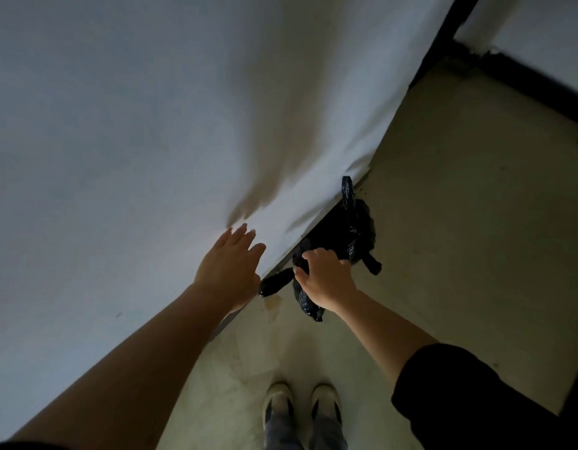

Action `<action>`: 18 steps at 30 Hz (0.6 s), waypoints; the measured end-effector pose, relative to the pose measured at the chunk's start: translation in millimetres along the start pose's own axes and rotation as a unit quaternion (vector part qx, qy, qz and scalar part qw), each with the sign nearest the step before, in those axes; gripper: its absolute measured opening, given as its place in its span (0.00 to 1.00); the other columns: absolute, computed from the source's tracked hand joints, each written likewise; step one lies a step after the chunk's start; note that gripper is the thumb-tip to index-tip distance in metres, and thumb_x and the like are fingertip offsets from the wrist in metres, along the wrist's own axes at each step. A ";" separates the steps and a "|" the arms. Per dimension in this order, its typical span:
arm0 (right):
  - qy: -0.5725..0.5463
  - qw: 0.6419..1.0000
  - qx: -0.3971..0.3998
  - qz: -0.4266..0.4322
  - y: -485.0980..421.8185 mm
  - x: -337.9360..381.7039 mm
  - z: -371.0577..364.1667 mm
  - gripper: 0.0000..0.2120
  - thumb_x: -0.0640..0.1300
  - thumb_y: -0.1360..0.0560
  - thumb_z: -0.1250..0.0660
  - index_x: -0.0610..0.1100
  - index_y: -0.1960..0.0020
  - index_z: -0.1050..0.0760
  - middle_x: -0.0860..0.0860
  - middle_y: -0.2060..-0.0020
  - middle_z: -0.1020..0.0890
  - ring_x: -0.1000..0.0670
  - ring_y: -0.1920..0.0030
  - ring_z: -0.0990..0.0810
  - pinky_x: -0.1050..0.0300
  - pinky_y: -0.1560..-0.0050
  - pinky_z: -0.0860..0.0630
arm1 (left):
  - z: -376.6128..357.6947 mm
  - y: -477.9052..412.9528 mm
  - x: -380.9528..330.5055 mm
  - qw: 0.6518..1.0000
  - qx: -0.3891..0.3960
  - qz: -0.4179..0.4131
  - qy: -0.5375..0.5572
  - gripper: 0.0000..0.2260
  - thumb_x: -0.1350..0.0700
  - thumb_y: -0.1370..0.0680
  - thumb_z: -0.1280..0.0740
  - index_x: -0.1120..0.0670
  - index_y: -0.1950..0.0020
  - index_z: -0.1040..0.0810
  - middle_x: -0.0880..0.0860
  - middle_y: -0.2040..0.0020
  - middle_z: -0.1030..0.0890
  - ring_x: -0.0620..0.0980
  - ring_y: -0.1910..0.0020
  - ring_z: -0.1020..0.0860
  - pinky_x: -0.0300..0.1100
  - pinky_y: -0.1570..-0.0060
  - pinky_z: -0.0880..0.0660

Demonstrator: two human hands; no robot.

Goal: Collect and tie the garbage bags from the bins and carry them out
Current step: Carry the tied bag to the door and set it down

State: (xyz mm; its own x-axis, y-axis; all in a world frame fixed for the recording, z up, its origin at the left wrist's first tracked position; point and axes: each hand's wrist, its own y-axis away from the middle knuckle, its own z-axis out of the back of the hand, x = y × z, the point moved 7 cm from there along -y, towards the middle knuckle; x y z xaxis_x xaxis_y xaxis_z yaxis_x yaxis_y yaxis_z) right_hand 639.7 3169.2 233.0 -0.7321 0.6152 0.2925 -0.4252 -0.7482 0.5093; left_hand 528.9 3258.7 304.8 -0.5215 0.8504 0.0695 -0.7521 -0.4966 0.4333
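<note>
Black plastic garbage bag (pixel 346 232): seen low at the foot of the white flat wall (pixel 151 125), against its lower edge. Whether it rests on the floor or hangs from the grip cannot be told.

Right hand (pixel 326 280): knuckles up, fingers curled over the gathered neck of the bag, thumb tucked against the plastic on the near side. The bulk of the bag is found beyond the fingertips. Twisted black tails are seen sticking out: one upward along the wall edge, one to the right, one leftward under the other hand, one hanging below the wrist.

Left hand (pixel 229 271): fingers straight and slightly spread, laid flat on the wall just beside the bag, nothing held. Its shadow is cast on the wall above.

Surroundings: pale beige concrete floor (pixel 459 222), marked by a brownish stain (pixel 274 303) below the hands. A black skirting strip (pixel 524 82) is noted at upper right. A black sleeve (pixel 459 394) is worn on the right arm. Two light-coloured shoes (pixel 279 407) are seen below, toes toward the wall.
</note>
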 end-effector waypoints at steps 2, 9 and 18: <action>0.030 0.999 -0.001 0.030 25.1 20.5 18.8 0.20 0.54 0.19 0.47 0.44 0.32 0.32 0.46 0.35 0.28 0.45 0.34 0.32 0.43 0.34 0.38 | 9.2 32.0 7.7 0.995 -0.004 0.058 0.085 0.25 0.51 0.20 0.41 0.50 0.23 0.41 0.53 0.22 0.44 0.52 0.22 0.49 0.46 0.25 0.53; 0.060 0.989 0.019 0.134 130.4 95.8 65.8 0.20 0.54 0.19 0.46 0.44 0.33 0.30 0.46 0.36 0.27 0.44 0.34 0.32 0.42 0.35 0.38 | 28.8 174.9 29.1 0.938 0.019 0.270 0.219 0.22 0.52 0.22 0.39 0.52 0.27 0.33 0.53 0.31 0.29 0.53 0.32 0.32 0.48 0.36 0.32; 0.230 0.902 0.066 0.359 278.7 199.3 73.5 0.24 0.55 0.19 0.49 0.43 0.28 0.36 0.45 0.31 0.32 0.44 0.31 0.36 0.42 0.34 0.39 | 45.1 373.1 4.5 0.835 -0.020 0.479 0.270 0.22 0.53 0.21 0.41 0.52 0.27 0.34 0.53 0.32 0.28 0.53 0.34 0.31 0.48 0.38 0.32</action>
State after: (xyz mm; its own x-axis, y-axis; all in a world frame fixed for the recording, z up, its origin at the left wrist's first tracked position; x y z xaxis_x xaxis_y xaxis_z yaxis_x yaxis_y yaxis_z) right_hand 414.4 3101.6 492.7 -0.9502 -0.2070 0.2329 0.2907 -0.8581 0.4234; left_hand 264.2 3085.1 507.3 -0.9891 -0.1378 -0.0528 0.1076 -0.9182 0.3812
